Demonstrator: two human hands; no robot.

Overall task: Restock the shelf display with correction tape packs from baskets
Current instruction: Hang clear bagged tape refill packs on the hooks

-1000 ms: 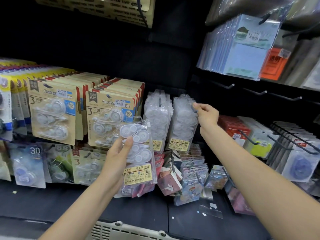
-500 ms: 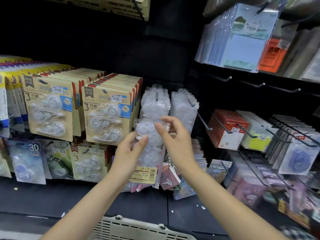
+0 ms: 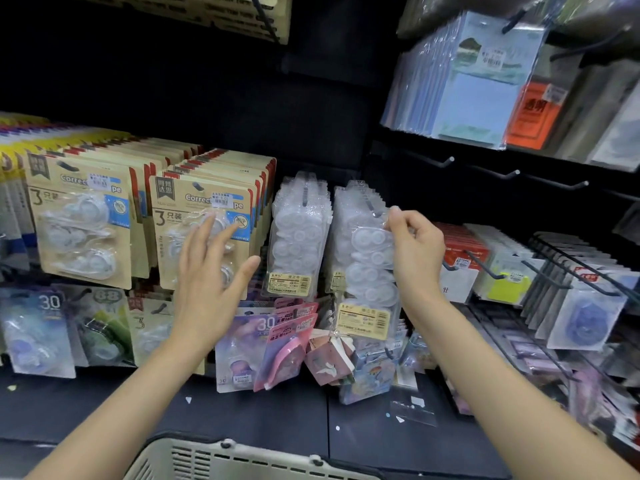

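Right hand pinches clear pack — top edge.

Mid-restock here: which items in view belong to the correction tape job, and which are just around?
Job:
- clear correction tape pack, pinched by right hand
- hanging clear packs
- basket
- left hand, holding nothing

Not job:
- blue notepads
- pastel packs

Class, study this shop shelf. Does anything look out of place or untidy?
Yes. Small bits of litter lie scattered on the dark shelf base, and the pink packs on the lower row hang tilted and jumbled, unlike the neat rows above.
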